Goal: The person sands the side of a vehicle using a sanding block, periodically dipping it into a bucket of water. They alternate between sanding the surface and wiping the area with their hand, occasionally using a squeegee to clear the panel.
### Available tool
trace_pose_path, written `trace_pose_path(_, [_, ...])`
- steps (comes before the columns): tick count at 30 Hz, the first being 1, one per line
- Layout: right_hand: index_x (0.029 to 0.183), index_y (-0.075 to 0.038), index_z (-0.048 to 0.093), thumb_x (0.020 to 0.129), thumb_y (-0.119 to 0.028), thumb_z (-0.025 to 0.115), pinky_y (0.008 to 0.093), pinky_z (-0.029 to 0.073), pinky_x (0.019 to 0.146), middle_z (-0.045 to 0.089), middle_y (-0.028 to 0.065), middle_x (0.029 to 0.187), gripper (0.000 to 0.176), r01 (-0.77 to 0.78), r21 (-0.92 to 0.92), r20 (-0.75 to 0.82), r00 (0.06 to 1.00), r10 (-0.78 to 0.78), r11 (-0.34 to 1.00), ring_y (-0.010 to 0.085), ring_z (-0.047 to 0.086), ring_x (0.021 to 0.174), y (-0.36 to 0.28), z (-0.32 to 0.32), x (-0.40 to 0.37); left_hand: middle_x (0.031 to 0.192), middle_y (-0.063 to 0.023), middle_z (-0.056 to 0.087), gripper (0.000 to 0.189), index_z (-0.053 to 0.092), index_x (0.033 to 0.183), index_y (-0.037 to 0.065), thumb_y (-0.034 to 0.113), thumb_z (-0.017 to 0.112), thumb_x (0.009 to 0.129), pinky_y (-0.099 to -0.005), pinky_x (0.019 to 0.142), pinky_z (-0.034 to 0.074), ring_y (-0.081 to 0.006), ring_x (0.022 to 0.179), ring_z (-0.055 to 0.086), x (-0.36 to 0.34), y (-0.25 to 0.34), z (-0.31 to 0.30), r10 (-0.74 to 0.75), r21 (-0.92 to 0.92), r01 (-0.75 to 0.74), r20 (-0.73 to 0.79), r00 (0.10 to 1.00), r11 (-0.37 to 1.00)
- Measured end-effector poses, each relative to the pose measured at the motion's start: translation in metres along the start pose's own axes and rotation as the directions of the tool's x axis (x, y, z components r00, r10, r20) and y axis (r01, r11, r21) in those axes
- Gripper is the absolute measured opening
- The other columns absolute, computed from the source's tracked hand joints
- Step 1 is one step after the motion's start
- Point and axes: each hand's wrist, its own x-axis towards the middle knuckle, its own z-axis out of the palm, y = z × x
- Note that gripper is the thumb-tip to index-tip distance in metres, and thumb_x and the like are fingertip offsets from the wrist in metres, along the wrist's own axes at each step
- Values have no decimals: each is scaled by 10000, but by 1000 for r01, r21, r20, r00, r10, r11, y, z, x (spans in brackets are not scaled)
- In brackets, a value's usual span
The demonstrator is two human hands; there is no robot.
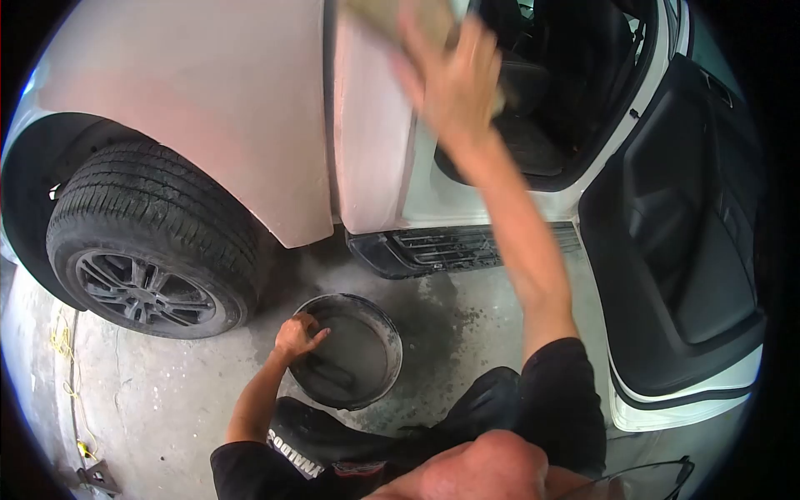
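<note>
A round dark bucket (388,333) of murky grey water stands on the concrete in front of me. My left hand (298,336) is curled over its left rim, with the thumb toward the inside. A dark, hose-like shape shows under the water. Up at the white and pinkish car panel (371,150), beside the door opening, my right hand (460,83) is smeared by motion. It has hold of a tan block (400,15), pressed flat along the panel's upper part; the blur hides whether this is a sponge or a sanding block.
A wheel with a worn tyre (150,208) is on the left under the fender (217,100). The black running board (442,250) juts out low beyond the bucket. An opened car door (675,225) stands close on my right. Yellow cord (71,367) lies on the floor (183,400).
</note>
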Motion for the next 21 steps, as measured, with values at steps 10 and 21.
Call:
trace_pose_path(10, [1418, -274, 594, 891, -351, 745, 468, 451, 758, 535, 209, 1230, 553, 37, 182, 40, 998, -45, 983, 355, 533, 981, 24, 5, 94, 955, -147, 705, 471, 731, 907, 63, 529, 753, 842, -433, 840, 560, -334, 927, 692, 1, 10, -10, -49, 29, 48, 29, 998, 998])
trace_pose_path(21, [1578, -407, 391, 779, -365, 824, 545, 452, 924, 537, 212, 1292, 910, 172, 5, 38, 984, -172, 985, 345, 560, 1048, 14, 0, 15, 963, -157, 706, 484, 746, 936, 63, 540, 743, 850, -432, 845, 558, -333, 932, 695, -1, 2, -7, 12, 50, -12, 0, 1000, 999])
